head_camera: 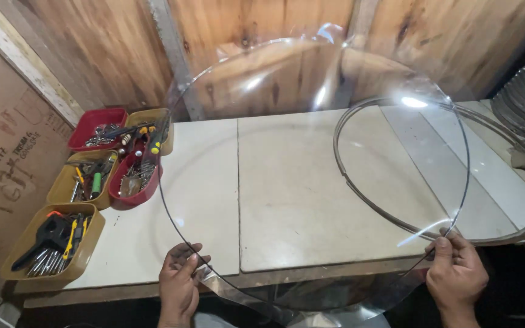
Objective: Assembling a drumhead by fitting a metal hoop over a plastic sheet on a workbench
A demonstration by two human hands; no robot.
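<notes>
Holding a big clear round sheet [311,176] up over the table [274,200], I've got my left hand [179,284] pinched shut on its lower left edge and my right hand [455,273] closed on the lower right edge. Sheet tilts away toward the wooden wall [92,48]. Metal hoop [360,194] lies flat on the table behind it. Trays of tools [53,243] sit at left.

A workshop: rough plank walls [92,54] back a plain counter [287,194]. At its left edge sit trays [53,240] and a red bowl [133,182] full of hand tools and small parts. Metal hoops [518,182] lie at the right edge, with more stacked beyond the far right corner.
</notes>
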